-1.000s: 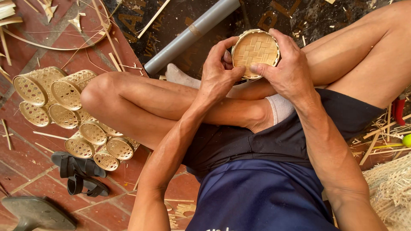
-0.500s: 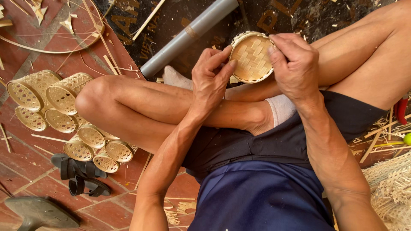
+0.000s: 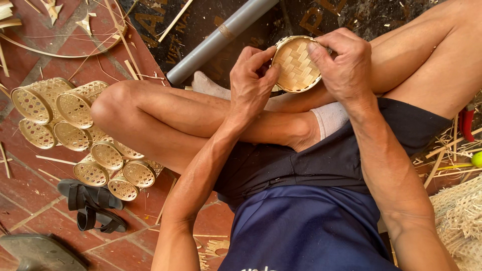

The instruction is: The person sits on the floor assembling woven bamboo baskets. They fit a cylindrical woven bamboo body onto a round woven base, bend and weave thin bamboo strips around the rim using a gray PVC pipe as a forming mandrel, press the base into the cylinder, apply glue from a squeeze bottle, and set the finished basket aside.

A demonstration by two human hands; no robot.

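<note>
I sit cross-legged on a tiled floor and hold a small round woven bamboo basket (image 3: pixel 297 65) in front of my knees, its woven bottom facing me. My left hand (image 3: pixel 252 80) grips its left rim with thumb and fingertips. My right hand (image 3: pixel 345 62) wraps over its right rim, fingers curled across the top edge.
A stack of several similar woven baskets (image 3: pixel 75 130) lies on the red tiles at the left beside my knee. Black sandals (image 3: pixel 90 206) lie below them. A grey pipe (image 3: pixel 221 37) runs diagonally beyond my feet. Bamboo strips are scattered about; woven matting (image 3: pixel 459 221) sits at the right.
The basket has shifted slightly to the left and turned in my hands. My left hand's fingers have re-gripped on the rim; my right hand stays over the right edge.
</note>
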